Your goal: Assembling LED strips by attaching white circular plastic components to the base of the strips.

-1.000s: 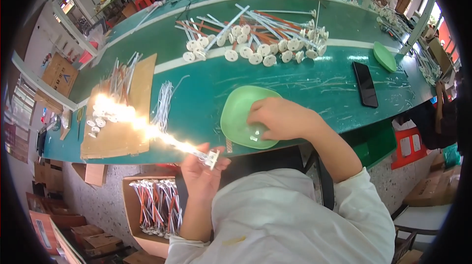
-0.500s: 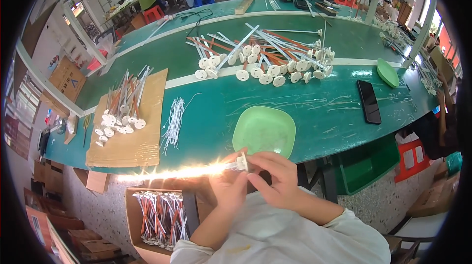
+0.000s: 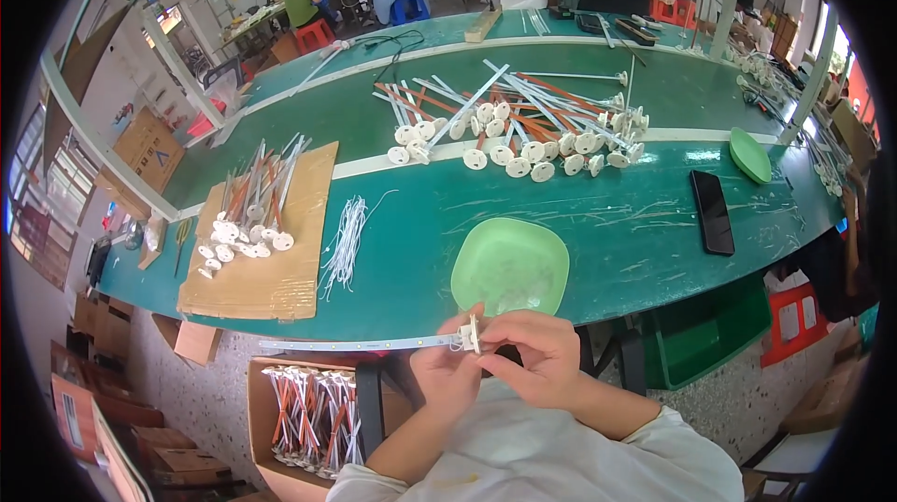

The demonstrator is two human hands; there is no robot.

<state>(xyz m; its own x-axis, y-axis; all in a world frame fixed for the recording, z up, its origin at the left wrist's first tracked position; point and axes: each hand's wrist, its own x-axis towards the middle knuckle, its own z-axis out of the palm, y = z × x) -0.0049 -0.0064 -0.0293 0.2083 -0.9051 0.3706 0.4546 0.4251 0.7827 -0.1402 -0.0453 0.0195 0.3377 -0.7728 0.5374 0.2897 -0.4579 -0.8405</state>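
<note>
The left hand (image 3: pixel 447 376) and right hand (image 3: pixel 537 357) are pinching a round white base (image 3: pixel 472 337) between them, apparently for steadiness, its LED strip (image 3: pixel 350 347) jutting leftward.

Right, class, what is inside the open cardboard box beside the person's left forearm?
The cardboard box holds many thin strips, white and orange-brown, with pale pieces at their ends. The strips cover its floor, so anything beneath cannot be seen.
</note>
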